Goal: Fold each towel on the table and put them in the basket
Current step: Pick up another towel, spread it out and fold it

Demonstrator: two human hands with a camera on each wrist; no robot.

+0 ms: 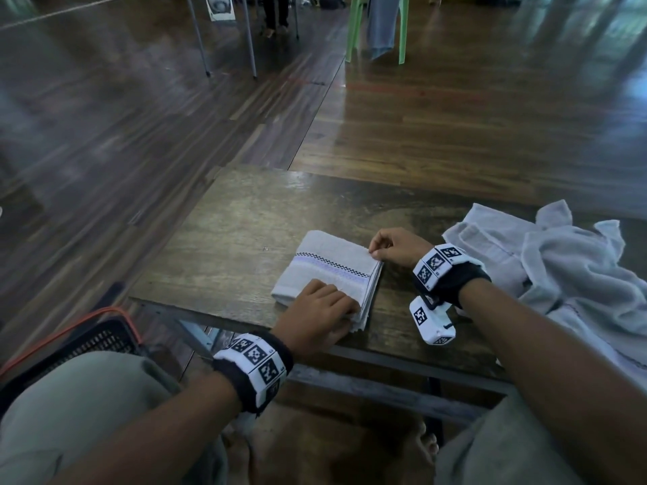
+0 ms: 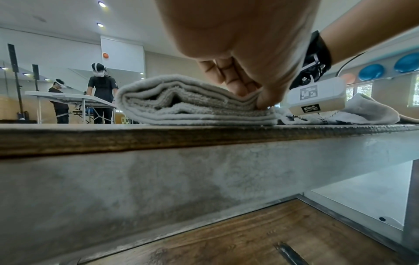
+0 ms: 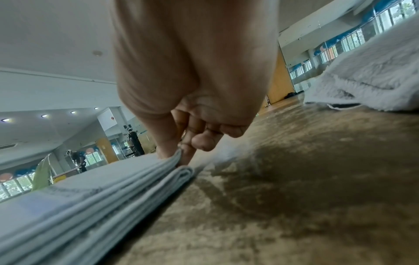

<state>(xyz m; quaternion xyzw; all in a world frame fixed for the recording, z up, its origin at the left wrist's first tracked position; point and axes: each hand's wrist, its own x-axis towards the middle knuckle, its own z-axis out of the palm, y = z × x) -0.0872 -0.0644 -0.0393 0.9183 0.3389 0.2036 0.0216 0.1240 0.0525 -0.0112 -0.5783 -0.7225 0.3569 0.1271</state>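
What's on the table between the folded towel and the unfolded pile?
Only the right hand, pinching the folded towel; otherwise bare table before the unfolded pile. Head view.

Both forearms were bare. Each wrist wore a black fabric band (image 1: 451, 281) ringed with white blocks printed in black square-code markers — the same on the left wristband (image 1: 254, 365). A white camera box (image 1: 432, 322) with its own markers hung under the right wrist on a black bracket with small screws. Grey-green shorts (image 1: 70, 414) covered the knees; a bare foot (image 1: 429, 446) showed below.
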